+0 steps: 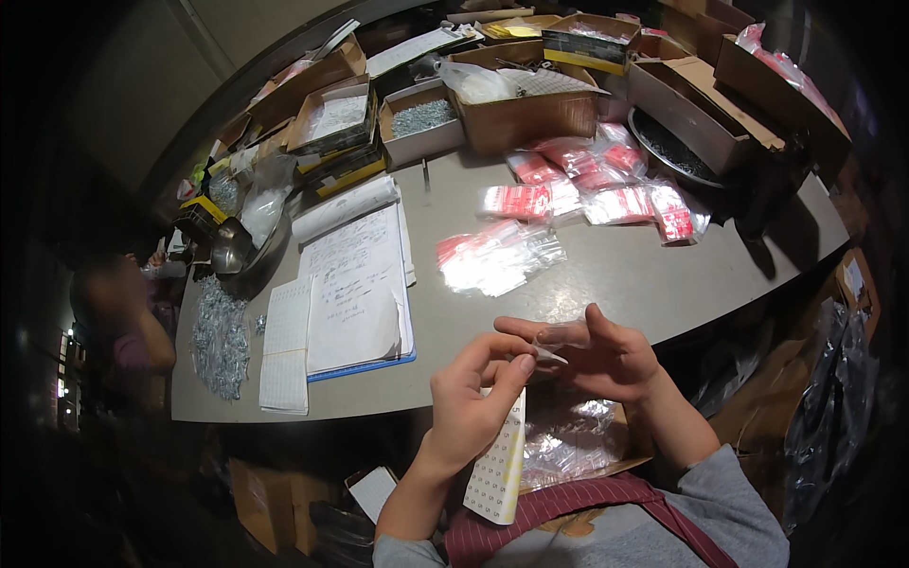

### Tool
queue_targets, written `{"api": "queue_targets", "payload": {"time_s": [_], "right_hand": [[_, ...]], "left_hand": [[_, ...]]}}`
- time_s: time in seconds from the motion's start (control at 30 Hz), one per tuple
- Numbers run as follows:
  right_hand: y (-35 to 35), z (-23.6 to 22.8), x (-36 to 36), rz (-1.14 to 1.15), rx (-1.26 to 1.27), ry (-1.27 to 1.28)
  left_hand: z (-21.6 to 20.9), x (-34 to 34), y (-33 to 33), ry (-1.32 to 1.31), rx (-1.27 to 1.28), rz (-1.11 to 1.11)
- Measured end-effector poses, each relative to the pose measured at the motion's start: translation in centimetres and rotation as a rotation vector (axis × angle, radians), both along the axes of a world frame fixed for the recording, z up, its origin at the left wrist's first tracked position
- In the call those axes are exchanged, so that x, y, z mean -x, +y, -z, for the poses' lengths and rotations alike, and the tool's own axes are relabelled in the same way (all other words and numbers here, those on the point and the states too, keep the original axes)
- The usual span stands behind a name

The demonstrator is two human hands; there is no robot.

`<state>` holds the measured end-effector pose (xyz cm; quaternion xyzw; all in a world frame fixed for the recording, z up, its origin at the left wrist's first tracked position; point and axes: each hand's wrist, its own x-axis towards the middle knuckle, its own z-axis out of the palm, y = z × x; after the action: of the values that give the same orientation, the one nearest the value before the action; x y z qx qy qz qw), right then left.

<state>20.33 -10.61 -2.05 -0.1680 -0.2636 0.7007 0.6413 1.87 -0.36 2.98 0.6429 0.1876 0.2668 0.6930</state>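
Above my lap, just off the table's front edge, my two hands are close together. My left hand [478,390] is closed, pinching a small white slip [552,356] between thumb and fingertips. A small clear plastic bag [564,333] lies across the fingers of my right hand [617,365], whose thumb stands up beside it. Below my left hand hangs a sheet of printed labels [495,470] with a yellow strip; its upper end is hidden behind the fingers. Shiny clear plastic bags [573,431] fill an open carton under my hands.
On the grey table [454,355] lie red-and-clear bags [507,257], an open notebook [350,284], a narrow pad [285,346] and a pile of metal hardware [221,336]. Cartons [525,118] line the back; a metal bowl [677,151] stands far right. Another person sits at far left.
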Motion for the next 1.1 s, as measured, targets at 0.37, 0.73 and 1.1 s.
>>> {"api": "queue_targets", "payload": {"time_s": [0.37,0.73,1.1], "right_hand": [[-0.3,1.0,-0.4,-0.065,-0.036,0.170],[-2.3,-1.2,-0.2,0.363,0.258,-0.431],[-2.7,-1.5,-1.0,0.404,0.181,-1.031]], "left_hand": [[-0.2,0.6,-0.1,-0.013,-0.025,-0.020],[2.0,1.8,0.5,0.202,-0.015,-0.145],[2.2,1.6,0.5,0.463,-0.254,0.298]]}}
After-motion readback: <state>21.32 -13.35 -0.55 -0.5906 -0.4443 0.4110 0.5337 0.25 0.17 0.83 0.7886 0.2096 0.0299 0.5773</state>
